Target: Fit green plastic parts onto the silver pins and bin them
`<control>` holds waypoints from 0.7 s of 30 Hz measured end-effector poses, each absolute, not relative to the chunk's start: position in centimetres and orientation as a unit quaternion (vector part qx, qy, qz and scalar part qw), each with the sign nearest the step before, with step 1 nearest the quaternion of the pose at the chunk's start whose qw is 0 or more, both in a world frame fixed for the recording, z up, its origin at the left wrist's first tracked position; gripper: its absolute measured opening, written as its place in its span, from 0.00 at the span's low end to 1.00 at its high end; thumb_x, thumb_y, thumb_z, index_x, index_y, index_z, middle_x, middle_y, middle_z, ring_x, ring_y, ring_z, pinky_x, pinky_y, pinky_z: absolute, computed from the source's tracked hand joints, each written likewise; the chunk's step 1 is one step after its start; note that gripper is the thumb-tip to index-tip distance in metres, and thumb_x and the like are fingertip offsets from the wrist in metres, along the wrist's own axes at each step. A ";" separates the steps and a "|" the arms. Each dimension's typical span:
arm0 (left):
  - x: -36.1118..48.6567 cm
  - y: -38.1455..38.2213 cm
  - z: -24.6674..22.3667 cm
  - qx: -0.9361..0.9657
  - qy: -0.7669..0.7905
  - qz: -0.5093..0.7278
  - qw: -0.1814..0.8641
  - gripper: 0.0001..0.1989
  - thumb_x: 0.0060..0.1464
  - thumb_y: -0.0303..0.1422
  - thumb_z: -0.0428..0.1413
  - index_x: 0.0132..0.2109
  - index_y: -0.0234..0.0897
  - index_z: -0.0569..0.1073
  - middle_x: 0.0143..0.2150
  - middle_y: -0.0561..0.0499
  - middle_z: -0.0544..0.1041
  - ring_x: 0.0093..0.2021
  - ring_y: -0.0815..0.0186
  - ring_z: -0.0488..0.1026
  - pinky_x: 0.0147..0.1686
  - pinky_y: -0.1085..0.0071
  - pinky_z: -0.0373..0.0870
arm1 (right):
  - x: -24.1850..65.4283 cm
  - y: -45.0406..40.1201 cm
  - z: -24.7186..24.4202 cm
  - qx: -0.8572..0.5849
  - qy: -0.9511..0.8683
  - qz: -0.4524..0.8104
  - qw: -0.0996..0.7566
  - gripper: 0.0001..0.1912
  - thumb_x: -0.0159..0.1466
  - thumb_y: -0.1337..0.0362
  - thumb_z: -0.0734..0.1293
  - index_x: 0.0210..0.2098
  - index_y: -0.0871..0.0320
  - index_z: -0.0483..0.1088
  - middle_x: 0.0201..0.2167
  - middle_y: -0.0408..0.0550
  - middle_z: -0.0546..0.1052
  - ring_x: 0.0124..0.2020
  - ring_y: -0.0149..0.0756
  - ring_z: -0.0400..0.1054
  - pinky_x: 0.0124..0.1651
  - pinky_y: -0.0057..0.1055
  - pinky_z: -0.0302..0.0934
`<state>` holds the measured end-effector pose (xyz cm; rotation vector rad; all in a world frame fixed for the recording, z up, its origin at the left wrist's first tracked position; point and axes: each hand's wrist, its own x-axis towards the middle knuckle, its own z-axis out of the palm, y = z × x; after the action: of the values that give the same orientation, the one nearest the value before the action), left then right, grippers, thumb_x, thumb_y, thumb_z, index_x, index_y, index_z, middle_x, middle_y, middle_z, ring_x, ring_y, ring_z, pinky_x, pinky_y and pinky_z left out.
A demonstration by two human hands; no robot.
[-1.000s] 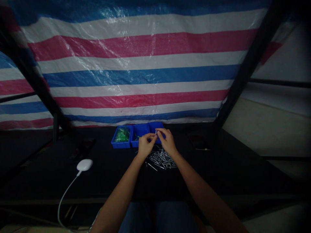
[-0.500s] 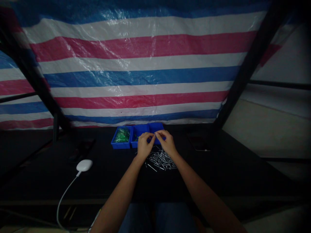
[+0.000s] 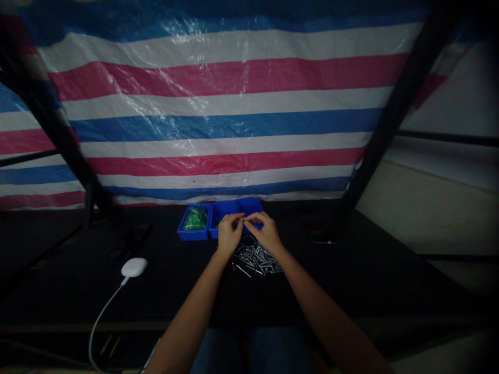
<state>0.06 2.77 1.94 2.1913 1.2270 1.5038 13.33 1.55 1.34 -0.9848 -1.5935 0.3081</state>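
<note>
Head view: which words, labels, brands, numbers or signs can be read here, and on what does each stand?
No readable text anywhere.
Striped sheet: stripes, no lettering seen.
White device, blue bins: no lettering seen.
Metal pieces, green pieces: any marks too small or dim to read.

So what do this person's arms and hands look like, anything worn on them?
The left hand and right hand are gloveless, and no sleeve shows on the left forearm or right forearm. I can make out no watch, bracelet or marking; the fingers are too dim to rule out rings.
</note>
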 end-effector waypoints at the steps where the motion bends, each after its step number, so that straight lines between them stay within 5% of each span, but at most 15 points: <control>1: 0.1 2.8 2.0 0.741 0.418 0.514 0.109 0.09 0.52 0.27 0.51 0.39 0.37 0.74 0.37 0.49 0.76 0.36 0.65 0.69 0.37 0.69 0.66 | 13.3 1.6 1.3 -0.425 -0.683 0.127 0.581 0.03 0.54 0.65 0.64 0.27 0.55 0.70 0.26 0.44 0.73 0.30 0.34 0.64 0.35 0.31 0.60; 21: 0.0 2.9 2.0 0.739 0.413 0.511 0.147 0.08 0.52 0.28 0.50 0.36 0.37 0.74 0.34 0.50 0.76 0.34 0.66 0.70 0.35 0.71 0.66 | 13.2 2.0 0.9 -0.473 -0.714 0.097 0.507 0.03 0.51 0.67 0.66 0.26 0.53 0.71 0.26 0.42 0.76 0.33 0.37 0.66 0.41 0.36 0.57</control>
<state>-0.02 2.90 1.98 2.1267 1.1882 1.4713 13.21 1.99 0.92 -1.1393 -1.7212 0.2333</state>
